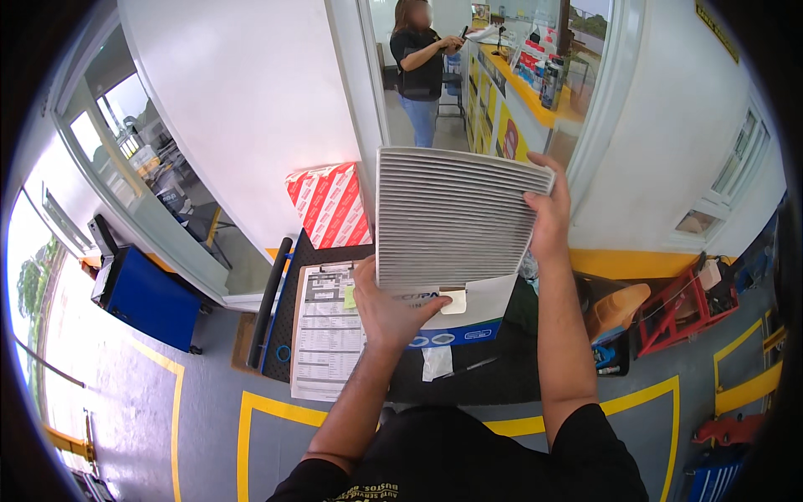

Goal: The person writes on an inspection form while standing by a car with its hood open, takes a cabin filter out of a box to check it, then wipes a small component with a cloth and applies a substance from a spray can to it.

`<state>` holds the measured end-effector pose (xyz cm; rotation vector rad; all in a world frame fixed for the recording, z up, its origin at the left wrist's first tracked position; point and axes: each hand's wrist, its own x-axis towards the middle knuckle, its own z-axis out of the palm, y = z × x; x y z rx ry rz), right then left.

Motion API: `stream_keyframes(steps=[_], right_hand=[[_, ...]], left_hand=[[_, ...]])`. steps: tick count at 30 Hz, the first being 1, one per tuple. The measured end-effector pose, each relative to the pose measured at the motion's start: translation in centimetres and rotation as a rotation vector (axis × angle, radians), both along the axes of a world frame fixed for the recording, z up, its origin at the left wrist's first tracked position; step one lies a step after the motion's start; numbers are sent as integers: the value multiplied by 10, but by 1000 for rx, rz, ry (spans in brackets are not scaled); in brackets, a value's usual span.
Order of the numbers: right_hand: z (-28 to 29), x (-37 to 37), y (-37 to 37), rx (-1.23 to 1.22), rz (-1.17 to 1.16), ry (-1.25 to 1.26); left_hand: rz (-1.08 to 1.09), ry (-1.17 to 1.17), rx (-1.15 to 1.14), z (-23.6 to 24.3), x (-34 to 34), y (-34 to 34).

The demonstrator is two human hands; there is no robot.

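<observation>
The dark tabletop carries a clipboard of papers, a red-and-white striped box and a pen.

I'm in a workshop, looks automotive: yellow lines on grey floor, blue cart left, red frame right, pleated filter and clipboard form near. Far: shop counter with bottles, served-customer style.

I see a blue cart near nine o'clock; a person stands at twelve; a yellow-topped counter at one; a red stand near three.
</observation>
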<state>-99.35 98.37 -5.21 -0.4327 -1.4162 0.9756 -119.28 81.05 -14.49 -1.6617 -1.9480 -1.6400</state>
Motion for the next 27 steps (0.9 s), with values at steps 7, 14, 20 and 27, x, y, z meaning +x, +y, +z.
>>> stream_keyframes(steps=[7, 14, 20, 27], right_hand=[[-13, 3, -31, -106, 54, 19], [-28, 10, -29, 124, -79, -41], [-21, 14, -48, 106, -144, 73], [-19, 11, -44, 152, -112, 96]], left_hand=[[68, -58, -189, 7, 4, -6], [34, -39, -156, 15, 9, -1], [76, 0, 54, -28, 15, 4], [17, 22, 103, -46, 8, 17]])
